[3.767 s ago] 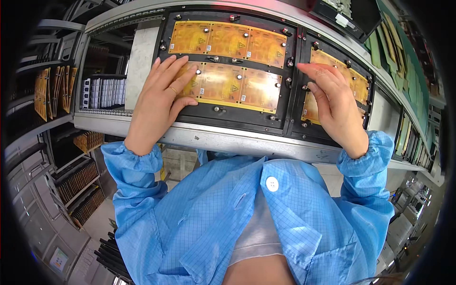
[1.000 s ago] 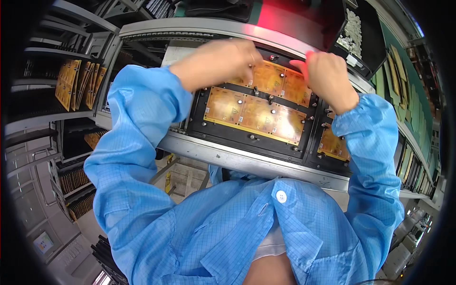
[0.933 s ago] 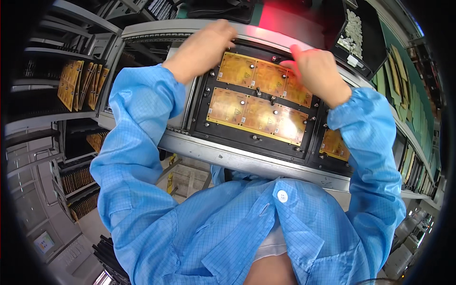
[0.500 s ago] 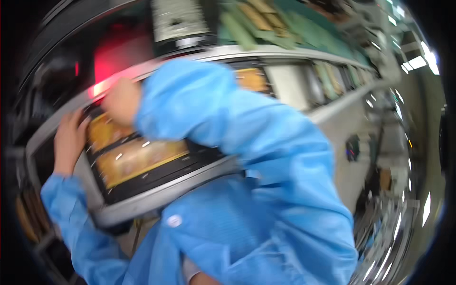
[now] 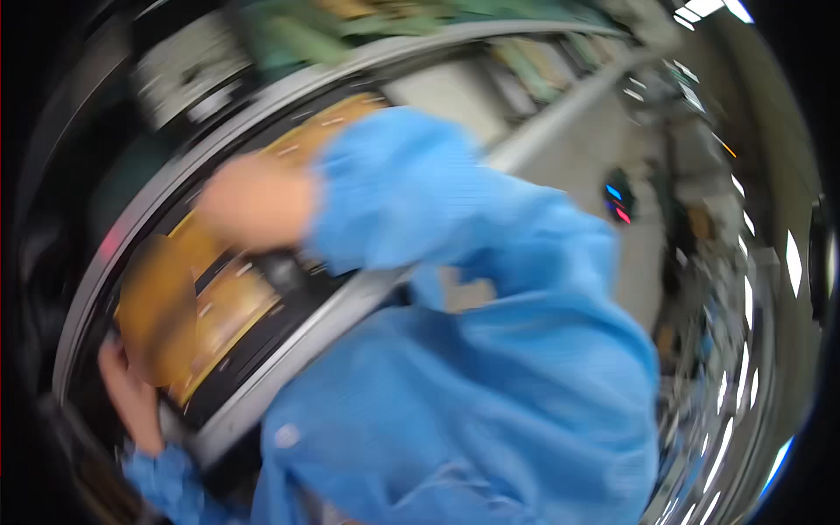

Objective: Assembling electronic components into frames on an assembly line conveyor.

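A blurred amber-yellow sheet (image 5: 157, 311) is raised at an angle above the black tray (image 5: 262, 354) at the left. My left hand (image 5: 131, 394) is at its lower edge, with fingers closed on it. My right hand (image 5: 258, 201) is over the middle of the tray, smeared by motion, and its fingers cannot be made out. Just below it is a small dark grey thing (image 5: 284, 269), too blurred to name. Amber panels lie in the tray; one panel (image 5: 232, 306) is beside the raised sheet, and another amber panel (image 5: 324, 127) is partly hidden behind my right hand and sleeve.
A metal rail (image 5: 297, 350) runs along the near side, and a curved rail (image 5: 175, 179) along the far side. Beyond are a machine with a pale plate (image 5: 188, 70) and green sheets (image 5: 297, 31). A white panel (image 5: 451, 96) lies farther along the line.
The view has swung, shifting the scene. The amber sheet now stands raised by my left hand, where before the panels lay flat. My right hand has moved rightward from the tray's far left corner.
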A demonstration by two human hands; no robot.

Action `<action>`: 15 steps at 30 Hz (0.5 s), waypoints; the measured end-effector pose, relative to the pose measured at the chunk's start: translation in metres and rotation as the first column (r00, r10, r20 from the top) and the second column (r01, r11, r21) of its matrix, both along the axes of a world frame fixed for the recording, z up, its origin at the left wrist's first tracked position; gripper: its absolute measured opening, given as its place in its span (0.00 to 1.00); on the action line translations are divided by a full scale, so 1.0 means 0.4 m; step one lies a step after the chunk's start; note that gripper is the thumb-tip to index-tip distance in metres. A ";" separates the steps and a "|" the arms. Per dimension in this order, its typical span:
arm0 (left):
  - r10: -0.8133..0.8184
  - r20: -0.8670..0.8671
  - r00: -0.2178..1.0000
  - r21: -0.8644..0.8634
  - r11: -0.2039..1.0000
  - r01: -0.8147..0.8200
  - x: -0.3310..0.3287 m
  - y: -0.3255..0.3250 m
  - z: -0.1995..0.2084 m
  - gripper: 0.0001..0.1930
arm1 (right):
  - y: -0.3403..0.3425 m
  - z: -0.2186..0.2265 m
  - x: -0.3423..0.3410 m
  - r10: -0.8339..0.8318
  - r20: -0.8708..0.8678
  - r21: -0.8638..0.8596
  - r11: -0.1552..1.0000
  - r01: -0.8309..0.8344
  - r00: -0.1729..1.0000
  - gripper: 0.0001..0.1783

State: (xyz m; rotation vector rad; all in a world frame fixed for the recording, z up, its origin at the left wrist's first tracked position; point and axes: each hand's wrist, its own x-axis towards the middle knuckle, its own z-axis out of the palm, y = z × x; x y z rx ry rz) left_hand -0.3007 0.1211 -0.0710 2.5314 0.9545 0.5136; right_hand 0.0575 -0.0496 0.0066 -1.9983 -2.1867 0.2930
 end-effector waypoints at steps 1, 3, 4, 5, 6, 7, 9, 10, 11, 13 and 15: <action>-0.040 0.014 0.999 0.014 0.999 0.040 0.021 0.007 -0.008 0.11 | -0.023 -0.007 0.033 -0.050 -0.031 -0.029 0.998 0.049 0.998 0.13; -0.034 0.032 0.999 -0.011 0.999 0.035 0.125 -0.026 0.022 0.10 | -0.078 -0.004 0.083 -0.096 0.043 -0.064 0.993 0.099 0.994 0.12; -0.049 0.041 0.998 -0.031 0.998 0.050 0.146 -0.030 0.039 0.09 | -0.099 -0.031 0.116 -0.034 -0.078 0.036 0.999 0.037 0.996 0.11; -0.114 0.065 0.991 0.081 0.991 0.108 0.130 -0.018 0.019 0.09 | -0.110 -0.030 0.116 0.000 -0.115 0.048 0.999 0.005 0.993 0.11; -0.105 0.055 0.993 0.103 0.990 0.099 0.119 -0.020 0.017 0.08 | -0.098 -0.054 0.114 0.079 -0.154 0.100 0.993 -0.064 0.985 0.12; -0.075 0.077 0.994 0.057 0.996 0.071 0.106 -0.037 0.025 0.08 | -0.099 -0.052 0.110 0.147 -0.167 0.140 0.982 -0.124 0.975 0.13; -0.017 0.122 0.992 -0.005 1.000 0.018 0.076 -0.056 0.034 0.10 | -0.072 -0.047 0.085 0.242 -0.219 0.155 0.965 -0.212 0.945 0.14; -0.018 0.137 0.990 0.008 1.000 0.017 0.070 -0.049 0.027 0.10 | -0.050 -0.052 0.078 0.286 -0.255 0.170 0.953 -0.249 0.924 0.15; -0.021 0.152 0.988 0.019 1.000 0.018 0.069 -0.046 0.019 0.10 | -0.037 -0.066 0.088 0.320 -0.251 0.182 0.943 -0.280 0.914 0.17; -0.071 0.151 0.986 0.095 0.994 0.057 0.084 -0.030 0.019 0.10 | -0.032 -0.086 0.073 0.140 -0.274 0.244 0.967 -0.072 0.951 0.17; -0.058 0.120 0.991 0.119 0.992 0.044 0.107 -0.029 0.028 0.10 | -0.031 -0.086 0.066 0.085 -0.206 0.238 0.971 -0.034 0.975 0.16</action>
